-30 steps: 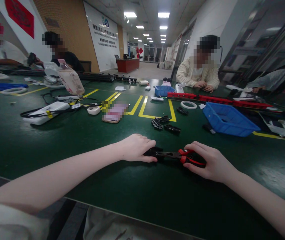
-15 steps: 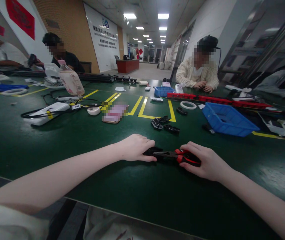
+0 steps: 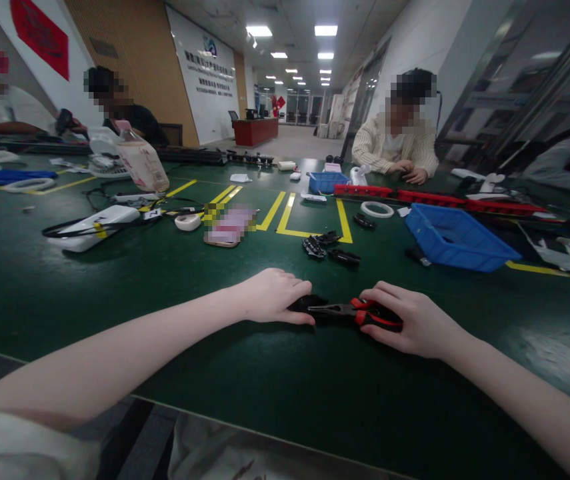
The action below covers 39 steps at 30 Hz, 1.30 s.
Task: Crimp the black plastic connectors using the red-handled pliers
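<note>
My right hand [image 3: 407,320] is closed around the red and black handles of long-nose pliers [image 3: 359,312], low over the green table. The pliers' narrow metal jaws point left, their tips at a small black part [image 3: 305,303]. My left hand [image 3: 279,298] grips that black part between thumb and fingers, which cover much of it. Whether the jaws pinch the part, I cannot tell. Farther off, several similar black pieces [image 3: 313,247] lie on the table.
A blue bin [image 3: 457,240] stands at the right, with a white ring [image 3: 377,210] and a red strip [image 3: 429,201] behind it. To the left are a phone [image 3: 229,227], a white device [image 3: 95,228] with a black strap and a pink bottle [image 3: 142,160]. A person [image 3: 395,143] sits opposite.
The plier jaws have shifted very slightly against the black part. Both hands stay in nearly the same place with the same grip.
</note>
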Each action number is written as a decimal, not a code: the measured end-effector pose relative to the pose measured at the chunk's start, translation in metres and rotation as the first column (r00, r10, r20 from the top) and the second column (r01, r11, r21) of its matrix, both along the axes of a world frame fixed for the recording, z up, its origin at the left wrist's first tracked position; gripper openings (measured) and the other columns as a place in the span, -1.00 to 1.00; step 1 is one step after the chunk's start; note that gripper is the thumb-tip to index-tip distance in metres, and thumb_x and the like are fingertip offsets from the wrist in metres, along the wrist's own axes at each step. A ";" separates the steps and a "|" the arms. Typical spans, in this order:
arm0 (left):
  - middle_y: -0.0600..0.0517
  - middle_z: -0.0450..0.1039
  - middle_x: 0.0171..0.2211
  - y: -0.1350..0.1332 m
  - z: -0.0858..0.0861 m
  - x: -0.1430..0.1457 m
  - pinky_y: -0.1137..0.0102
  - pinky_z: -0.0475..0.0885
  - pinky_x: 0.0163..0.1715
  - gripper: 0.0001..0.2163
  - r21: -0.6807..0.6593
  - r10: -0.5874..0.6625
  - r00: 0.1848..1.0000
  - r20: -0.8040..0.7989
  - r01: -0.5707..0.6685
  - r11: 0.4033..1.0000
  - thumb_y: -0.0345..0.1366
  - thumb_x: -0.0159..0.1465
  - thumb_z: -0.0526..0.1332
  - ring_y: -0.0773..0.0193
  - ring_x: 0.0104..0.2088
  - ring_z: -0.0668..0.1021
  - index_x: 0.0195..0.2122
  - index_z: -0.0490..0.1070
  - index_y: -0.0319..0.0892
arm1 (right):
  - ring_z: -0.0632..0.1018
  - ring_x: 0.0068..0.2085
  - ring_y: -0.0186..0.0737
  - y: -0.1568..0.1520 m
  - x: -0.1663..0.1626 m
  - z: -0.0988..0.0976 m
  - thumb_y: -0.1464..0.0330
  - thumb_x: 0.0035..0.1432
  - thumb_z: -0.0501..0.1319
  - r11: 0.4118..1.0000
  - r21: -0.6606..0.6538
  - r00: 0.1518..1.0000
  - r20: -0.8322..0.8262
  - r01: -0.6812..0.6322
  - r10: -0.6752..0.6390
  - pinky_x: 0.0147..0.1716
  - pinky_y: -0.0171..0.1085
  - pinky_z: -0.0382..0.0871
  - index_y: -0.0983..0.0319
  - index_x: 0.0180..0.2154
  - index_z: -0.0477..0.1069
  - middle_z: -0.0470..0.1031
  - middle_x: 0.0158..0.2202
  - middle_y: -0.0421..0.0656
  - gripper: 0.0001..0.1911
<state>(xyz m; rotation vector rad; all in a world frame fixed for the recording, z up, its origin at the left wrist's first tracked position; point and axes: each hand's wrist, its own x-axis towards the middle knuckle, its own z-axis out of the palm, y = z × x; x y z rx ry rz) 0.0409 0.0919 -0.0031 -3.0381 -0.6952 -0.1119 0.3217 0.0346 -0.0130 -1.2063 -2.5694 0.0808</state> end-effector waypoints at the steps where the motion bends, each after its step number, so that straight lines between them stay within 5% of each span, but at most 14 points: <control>1: 0.05 0.45 -0.43 0.000 0.000 0.000 0.40 0.27 -0.46 -0.63 -0.004 -0.002 1.000 0.004 0.002 1.000 0.08 0.30 0.09 0.22 -0.44 0.51 -0.26 0.31 -0.18 | 0.51 -0.32 -0.21 0.000 0.002 0.000 0.16 0.15 0.19 1.000 -0.001 1.000 -0.012 0.002 -0.002 -0.39 -0.25 0.43 0.19 -0.07 0.35 0.45 -0.19 -0.07 -0.65; 19: 0.01 0.40 -0.25 -0.004 0.000 -0.005 0.36 0.26 -0.40 -0.46 0.020 0.015 0.998 0.068 -0.016 1.000 0.22 0.17 0.13 0.20 -0.34 0.49 -0.14 0.33 -0.20 | 0.52 -0.27 -0.17 -0.001 -0.001 0.000 0.19 0.15 0.21 0.989 -0.125 0.961 -0.257 0.075 -0.106 -0.33 -0.21 0.43 0.19 -0.13 0.36 0.49 -0.21 -0.09 -0.71; 24: -0.01 0.41 -0.18 -0.008 0.003 -0.005 0.33 0.32 -0.22 -0.60 -0.152 0.033 0.971 0.236 0.004 0.988 0.05 0.24 0.17 0.18 -0.21 0.48 -0.12 0.36 -0.20 | 0.52 -0.33 -0.19 -0.001 -0.002 0.003 0.17 0.16 0.19 0.978 -0.187 0.934 -0.324 0.089 -0.147 -0.37 -0.21 0.41 0.19 -0.15 0.38 0.51 -0.26 -0.13 -0.72; 30: -0.01 0.47 -0.13 -0.021 0.012 0.007 0.35 0.36 -0.10 -0.80 -0.460 0.216 0.835 0.506 0.049 0.887 -0.24 0.32 0.18 0.24 -0.10 0.48 -0.09 0.42 -0.19 | 0.51 -0.37 -0.22 -0.004 -0.013 0.006 0.17 0.18 0.16 0.968 -0.244 0.904 -0.401 0.055 -0.152 -0.42 -0.24 0.38 0.19 -0.17 0.39 0.50 -0.30 -0.15 -0.73; 34: 0.03 0.53 -0.27 -0.022 0.008 0.010 0.39 0.39 -0.18 -0.84 -0.484 0.230 0.794 0.563 0.091 0.870 -0.28 0.31 0.19 0.31 -0.25 0.53 -0.17 0.49 -0.22 | 0.51 -0.38 -0.24 -0.006 -0.017 0.006 0.18 0.16 0.18 0.972 -0.232 0.911 -0.393 0.036 -0.127 -0.42 -0.26 0.37 0.19 -0.17 0.40 0.51 -0.30 -0.16 -0.74; 39: 0.04 0.54 -0.41 -0.021 0.005 0.008 0.40 0.43 -0.28 -0.82 -0.488 0.317 0.759 0.569 0.001 0.873 -0.27 0.30 0.18 0.31 -0.36 0.54 -0.36 0.53 -0.21 | 0.49 -0.42 -0.25 -0.006 -0.014 0.006 0.18 0.15 0.18 0.978 -0.188 0.913 -0.379 0.086 -0.153 -0.45 -0.26 0.36 0.19 -0.17 0.39 0.50 -0.33 -0.16 -0.74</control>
